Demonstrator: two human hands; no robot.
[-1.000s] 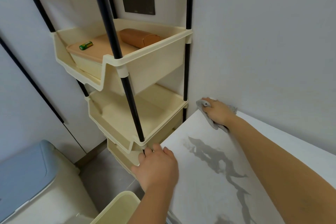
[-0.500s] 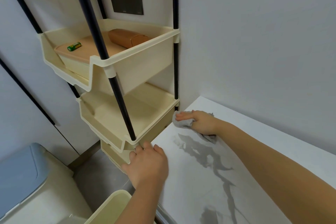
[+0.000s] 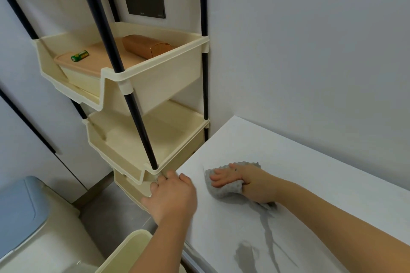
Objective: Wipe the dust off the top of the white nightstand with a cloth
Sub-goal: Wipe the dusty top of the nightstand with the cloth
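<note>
A: Where is our cloth?
B: The gray cloth (image 3: 224, 191) lies on the white top of the nightstand (image 3: 321, 162), near its left edge. Our right hand (image 3: 237, 178) is on it.
A: Do we squeeze it?
B: No. Our fingers (image 3: 221, 178) lie flat and straight and press it down. The thumb is tucked into the cloth, so we cannot see it.
A: And our left hand (image 3: 172, 199)?
B: It sits at the left edge of the top, just beside the cloth but not touching it. Its fingers bend down over the edge. The tips are hidden, so we cannot tell if it grips the edge, the rack (image 3: 159, 82), or nothing.
A: Which way do we wipe next?
B: To the right, we think. The top is long and runs along the wall (image 3: 310, 51), away to our right. The cloth is at the left end, so most of the top lies right of it and behind it. The right hand is the one for the job, since it is on the cloth.
A: What are those dark streaks (image 3: 268, 237)?
B: They lie closer to us than the cloth, beside our right arm (image 3: 332, 224). We cannot tell if they are wet marks or dirt.
A: Can we see the dust?
B: No, it is too fine. The right end and the front of the top are cut off too, and our arm hides a strip of it.
</note>
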